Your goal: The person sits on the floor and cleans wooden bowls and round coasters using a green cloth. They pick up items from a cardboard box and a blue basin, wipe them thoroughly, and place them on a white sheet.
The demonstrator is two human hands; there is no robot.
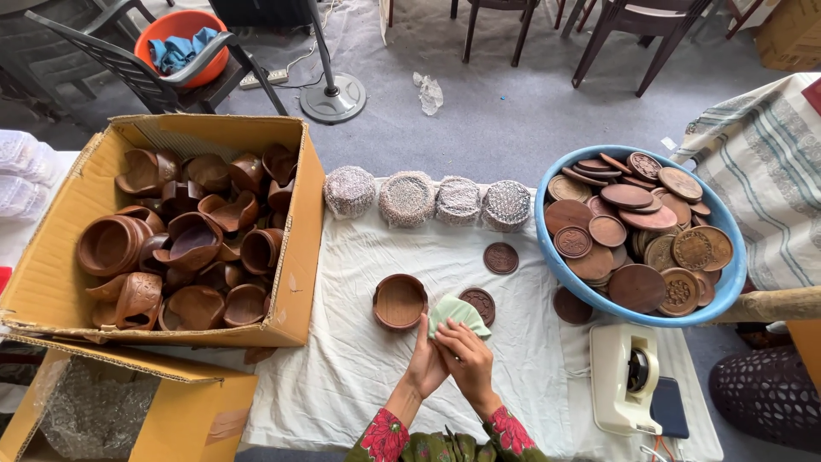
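Both my hands meet at the front of the white cloth-covered table (359, 376). My right hand (469, 359) grips a pale green cloth (455, 310), and my left hand (425, 366) presses against the same cloth from the left. A round brown wooden bowl (399, 301) sits just left of the cloth. A carved wooden lid (481, 301) lies partly under the cloth's right edge. Another carved lid (500, 257) lies farther back.
A cardboard box (295, 282) of wooden cups stands left. A blue basin (727, 282) of wooden lids is right, with a lid (570, 306) tucked under its rim. Several bubble-wrapped bundles (407, 198) line the back. A tape dispenser (620, 376) sits front right. A box of bubble wrap (197, 419) is front left.
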